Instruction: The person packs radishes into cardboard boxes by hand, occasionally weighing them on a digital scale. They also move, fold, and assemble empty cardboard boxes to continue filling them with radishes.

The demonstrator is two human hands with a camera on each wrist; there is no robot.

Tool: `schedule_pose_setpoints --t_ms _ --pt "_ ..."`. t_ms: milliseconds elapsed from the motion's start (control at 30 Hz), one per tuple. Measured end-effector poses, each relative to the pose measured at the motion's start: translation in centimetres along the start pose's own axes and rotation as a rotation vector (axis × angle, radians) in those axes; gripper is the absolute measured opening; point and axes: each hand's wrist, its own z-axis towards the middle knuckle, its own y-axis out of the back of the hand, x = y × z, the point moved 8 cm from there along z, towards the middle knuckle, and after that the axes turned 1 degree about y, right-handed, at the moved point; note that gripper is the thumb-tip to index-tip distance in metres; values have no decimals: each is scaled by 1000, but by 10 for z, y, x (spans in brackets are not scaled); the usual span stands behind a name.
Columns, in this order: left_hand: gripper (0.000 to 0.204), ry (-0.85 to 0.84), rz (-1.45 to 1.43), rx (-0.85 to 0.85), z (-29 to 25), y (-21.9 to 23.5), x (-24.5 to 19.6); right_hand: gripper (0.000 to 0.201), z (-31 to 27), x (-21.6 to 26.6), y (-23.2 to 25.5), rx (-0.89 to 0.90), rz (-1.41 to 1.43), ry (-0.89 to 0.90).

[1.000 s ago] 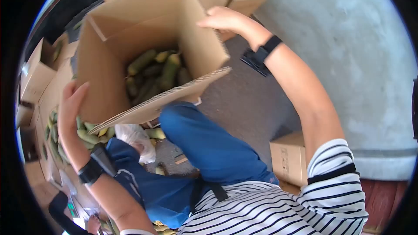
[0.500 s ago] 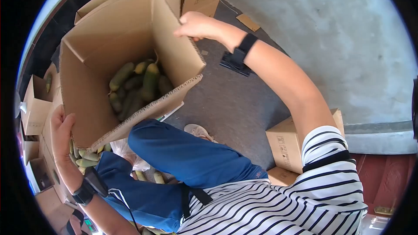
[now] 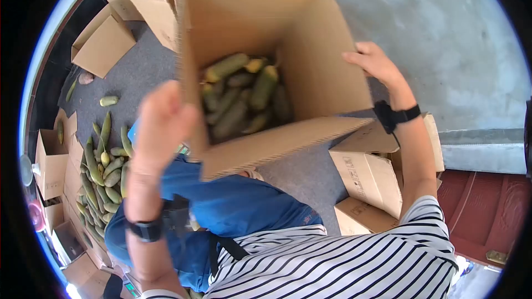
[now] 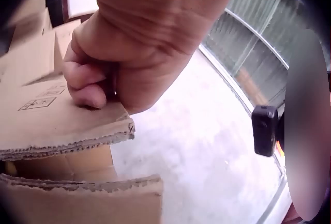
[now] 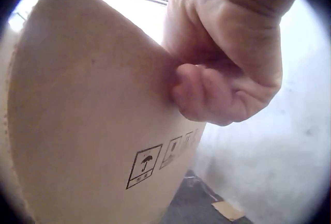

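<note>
Holding a cardboard box (image 3: 260, 72) of cucumbers (image 3: 244, 97) aloft above the lap, flaps open: left hand (image 3: 160, 122) clamps the near-left flap, right hand (image 3: 374, 61) curls round the right wall, opposite grips steadying the load. More cucumbers lie piled on the floor (image 3: 127, 86).

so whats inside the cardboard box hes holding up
Green and yellowish cucumbers lie piled in the bottom of the cardboard box. The top layer hides whatever lies lower, so their number is unclear.
</note>
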Motion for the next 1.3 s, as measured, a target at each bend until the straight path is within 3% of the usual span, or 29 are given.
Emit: schedule_pose_setpoints --t_ms 133,200,233,300,333,400,467,500,533,567,600,667,733,767,833,867,967,1033,1100,1167,1233,1300 --pt "18 -20 -101 -54 -1 -127 -28 35 -34 -75 87 -206 -388 44" --pt "17 -18 -156 5 -1 -195 -47 33 -49 -111 127 -258 -658 -55" --pt "17 -13 -166 27 -4 -229 -52 33 -51 -138 134 -250 -654 -66" --pt "18 -28 -296 227 -17 -263 -80 30 -63 -197 157 -431 -987 -88" --pt "18 -43 -296 250 -21 -259 -92 30 -79 -240 173 -441 -980 -114" --pt "18 -77 -386 472 -28 -248 -121 29 -114 -317 217 -661 -748 -304" --pt "20 -112 -277 411 -29 -227 -102 28 -123 -300 224 -728 -601 -281" --pt "21 -53 -257 413 -30 -210 -89 27 -137 -279 223 -794 -468 -253" --pt "22 -68 -165 366 -28 -194 -73 23 -134 -240 204 -841 -488 -79" --pt "22 21 -145 389 -33 -178 -53 22 -138 -185 171 -867 -334 94" --pt "23 12 -69 377 -40 -161 -35 19 -148 -122 127 -930 -364 113" --pt "18 224 -119 339 -66 -126 15 20 -145 -56 38 -750 -678 404" --pt "13 291 -58 273 -88 -88 43 16 -152 -29 -61 -483 -572 478" --pt "11 314 -15 243 -98 -69 53 13 -153 -34 -112 -411 -551 653" --pt "14 222 310 228 -116 -34 64 12 -161 -82 -182 -268 -287 554" --pt "14 224 313 235 -127 -21 73 11 -164 -115 -212 -218 -229 480" --pt "21 227 468 163 -152 21 97 16 -211 -257 -272 174 -418 -36" --pt "24 339 590 199 -168 46 123 24 -268 -330 -282 440 -469 -395" --pt "22 310 647 154 -188 66 144 26 -334 -361 -261 448 -475 -629" --pt "21 386 733 247 -203 77 160 29 -386 -383 -246 746 -790 -769" --pt "20 416 733 321 -212 83 166 40 -418 -410 -237 751 -923 -788" --pt "19 448 732 389 -221 82 177 38 -441 -415 -228 734 -997 -793"
